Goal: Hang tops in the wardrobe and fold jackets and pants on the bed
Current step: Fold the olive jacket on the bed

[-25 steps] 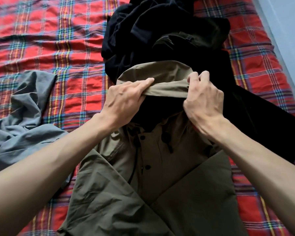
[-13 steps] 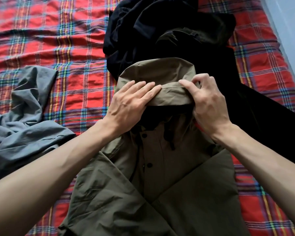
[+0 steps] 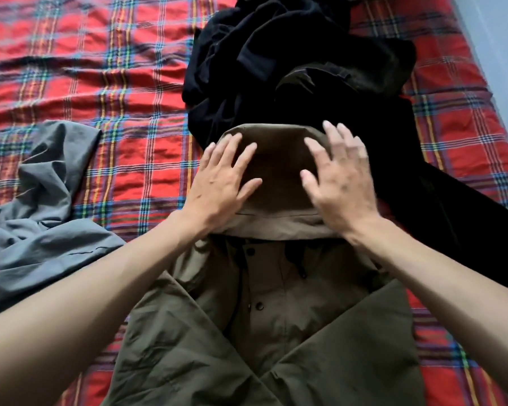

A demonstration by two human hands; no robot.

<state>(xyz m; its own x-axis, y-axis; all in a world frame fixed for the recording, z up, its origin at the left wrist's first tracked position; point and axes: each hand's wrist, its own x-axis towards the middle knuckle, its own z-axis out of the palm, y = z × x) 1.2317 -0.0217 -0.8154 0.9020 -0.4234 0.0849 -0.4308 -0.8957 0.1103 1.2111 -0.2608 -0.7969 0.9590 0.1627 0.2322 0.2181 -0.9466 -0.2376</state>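
Now the hood is pressed flat before the jacket is folded

Mostly the view is filled by the bed [image 3: 71,68], which is covered with a red plaid sheet. On it, near the person and in the middle, lies the olive hooded jacket [image 3: 276,332]. Its front side is up, and its two sleeves [image 3: 173,347] are already folded inward over the chest. Beyond the jacket is a heap of black clothes [image 3: 305,68], and the top of the hood lies against this heap. At the left a grey garment [image 3: 41,230] lies crumpled, apart from the jacket.

The hood [image 3: 279,159] is spread away from the collar, toward the far side of the bed. Both hands are open and grip nothing. The left hand [image 3: 220,183] lies flat on the left half of the hood with the fingers spread. The right hand [image 3: 340,183] is over the right half, also with spread fingers. It is blurred, so I cannot tell if all of it touches the cloth.

I judge that the step in hand is to smooth the hood, so that it can be turned down onto the chest. To do it well, the palms should slide from the middle outward to the rim, so the wrinkles go out and do not gather in the centre. The rim should come free of the black heap first, otherwise a black piece may be caught in the fold. Then the hood should bend at the collar line, above the snap buttons [image 3: 259,306], and stay inside the width that the sleeves give.
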